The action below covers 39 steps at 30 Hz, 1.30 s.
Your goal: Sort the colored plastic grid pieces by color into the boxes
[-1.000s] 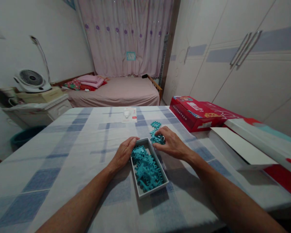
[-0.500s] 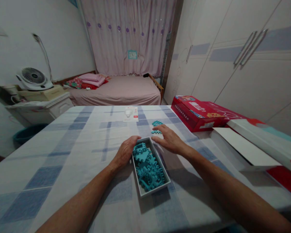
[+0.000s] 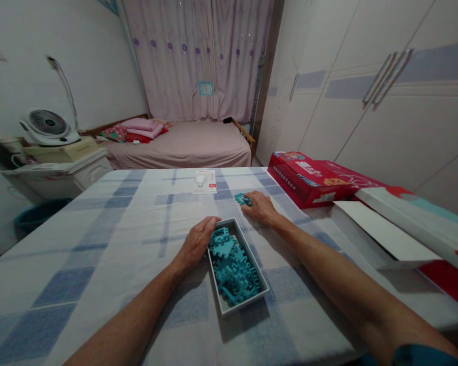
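Note:
A shallow light-grey box [image 3: 262,277] lies slanted on the table, filled with a heap of teal interlocking toy pieces [image 3: 229,259]. My left hand [image 3: 198,238] grips the far left corner and side of this box, thumb side at the rim. Beyond the box to the right, my right hand [image 3: 259,206] rests at table level with its fingers closed on a teal toothed piece [image 3: 247,202]. Another teal piece [image 3: 238,198] shows just past the fingertips. My right fingers partly cover both, so their full outlines are hidden.
A checked cloth covers the table [image 3: 137,244]. At the far edge lies a small white card-like pack [image 3: 205,182]. Along the right side stand a red box [image 3: 309,178] and an open white carton [image 3: 381,234]. Past the table are a bed [image 3: 191,145] and a fan [image 3: 49,124].
My right hand has moved forward from beside the box's far corner and closed at the teal pieces on the cloth. My left hand stays on the box.

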Tool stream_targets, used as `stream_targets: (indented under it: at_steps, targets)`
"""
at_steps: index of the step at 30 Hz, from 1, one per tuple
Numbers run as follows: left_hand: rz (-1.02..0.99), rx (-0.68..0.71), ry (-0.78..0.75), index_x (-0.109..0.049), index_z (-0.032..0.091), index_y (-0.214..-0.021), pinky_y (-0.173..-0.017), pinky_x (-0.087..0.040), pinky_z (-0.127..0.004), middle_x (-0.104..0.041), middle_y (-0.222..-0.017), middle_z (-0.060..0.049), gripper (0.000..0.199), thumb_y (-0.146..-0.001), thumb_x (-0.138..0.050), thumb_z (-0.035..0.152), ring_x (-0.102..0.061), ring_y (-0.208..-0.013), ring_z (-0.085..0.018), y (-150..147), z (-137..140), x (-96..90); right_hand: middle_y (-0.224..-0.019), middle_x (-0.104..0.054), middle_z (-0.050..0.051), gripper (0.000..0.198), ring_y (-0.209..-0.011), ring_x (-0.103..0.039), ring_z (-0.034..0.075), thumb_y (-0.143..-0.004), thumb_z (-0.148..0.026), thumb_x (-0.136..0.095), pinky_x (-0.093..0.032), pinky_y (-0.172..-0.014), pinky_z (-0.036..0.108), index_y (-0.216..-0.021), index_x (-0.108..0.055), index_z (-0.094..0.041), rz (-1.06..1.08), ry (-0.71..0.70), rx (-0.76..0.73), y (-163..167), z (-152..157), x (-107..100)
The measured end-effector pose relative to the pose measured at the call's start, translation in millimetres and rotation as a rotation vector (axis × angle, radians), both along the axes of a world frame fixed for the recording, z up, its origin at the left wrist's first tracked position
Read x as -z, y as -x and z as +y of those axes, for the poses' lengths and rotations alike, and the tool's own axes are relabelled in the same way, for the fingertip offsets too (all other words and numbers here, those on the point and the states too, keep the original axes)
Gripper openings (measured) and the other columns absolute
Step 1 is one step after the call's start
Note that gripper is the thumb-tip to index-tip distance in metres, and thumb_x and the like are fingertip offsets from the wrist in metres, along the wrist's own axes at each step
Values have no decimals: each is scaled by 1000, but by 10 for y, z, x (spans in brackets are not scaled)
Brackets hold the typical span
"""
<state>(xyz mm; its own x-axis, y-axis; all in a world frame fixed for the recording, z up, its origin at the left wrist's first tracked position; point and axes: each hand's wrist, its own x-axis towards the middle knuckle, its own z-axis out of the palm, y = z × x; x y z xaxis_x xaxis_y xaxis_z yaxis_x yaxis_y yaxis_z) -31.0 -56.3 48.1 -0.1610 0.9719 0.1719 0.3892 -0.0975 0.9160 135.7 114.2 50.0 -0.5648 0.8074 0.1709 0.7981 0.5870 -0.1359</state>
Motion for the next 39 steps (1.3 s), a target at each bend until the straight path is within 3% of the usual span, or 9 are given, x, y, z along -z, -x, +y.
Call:
stream_targets:
  at_steps: [7, 13, 17, 20, 23, 28, 33, 36, 39]
  targets:
    - [0, 15, -19, -66, 22, -103, -91, -43, -35, -68, -102, -5, 48, -93, -32, 54, -60, -98, -22, 3, -5, 21, -104, -64, 10, 28, -98, -59, 23, -86, -35, -51, -42, -80, 31, -105, -65, -20, -31, -33, -34, -222, -120, -39]
    - [9, 19, -21, -66, 20, -102, -88, -45, -35, -68, -98, -5, 49, -93, -32, 54, -61, -93, -22, 4, -10, 19, -111, -62, 11, 31, -98, -59, 22, -85, -29, -51, -42, -78, 29, -112, -63, -19, -41, 26, 9, -483, -314, -78]
    - [14, 22, -23, -66, 20, -101, -88, -45, -36, -68, -97, -5, 49, -93, -32, 54, -60, -93, -23, 6, -2, 32, -100, -67, 9, 29, -89, -60, 20, -80, -19, -54, -41, -75, 27, -107, -65, -17, -22, 103, -58, -603, -393, -185]
    - [3, 26, -27, -66, 22, -100, -89, -45, -36, -68, -97, -5, 48, -93, -32, 54, -61, -93, -23, 7, 5, 41, -94, -68, 6, 25, -83, -60, 16, -80, -17, -54, -41, -75, 26, -101, -66, -16, 108, 85, -67, -530, -330, -267]
    - [10, 10, -32, -67, 21, -99, -90, -44, -35, -68, -98, -5, 47, -92, -34, 54, -61, -95, -23, 6, 10, 32, -101, -68, 7, 25, -89, -60, 17, -83, -20, -52, -42, -79, 27, -103, -66, -16, 174, 26, -37, -339, -199, -265]
    - [33, 16, -30, -67, 22, -100, -88, -44, -33, -69, -97, -4, 47, -93, -32, 52, -61, -94, -21, 5, 7, 16, -126, -59, 11, 42, -112, -53, 26, -85, -36, -56, -42, -88, 36, -123, -60, -20, 60, 57, -62, -113, -78, -91]
    - [33, 36, -41, -65, 20, -102, -87, -45, -34, -68, -96, -5, 48, -94, -31, 52, -61, -93, -22, 10, 1, 33, -118, -61, 13, 41, -107, -56, 23, -85, -34, -57, -41, -90, 32, -121, -63, -16, 48, 49, -147, -199, -67, 24]
    - [40, 32, -47, -66, 20, -100, -86, -45, -33, -67, -95, -5, 47, -94, -31, 51, -60, -92, -22, 10, -2, 29, -111, -63, 12, 38, -103, -58, 21, -84, -33, -61, -42, -91, 31, -117, -65, -14, 157, 70, -147, -298, -161, -78]
    - [51, 46, -58, -65, 20, -98, -87, -44, -32, -67, -95, -4, 47, -95, -29, 50, -60, -94, -21, 8, -2, 19, -109, -64, 10, 35, -100, -59, 19, -85, -34, -62, -44, -91, 31, -114, -66, -16, 355, 117, -215, -372, -478, -321]
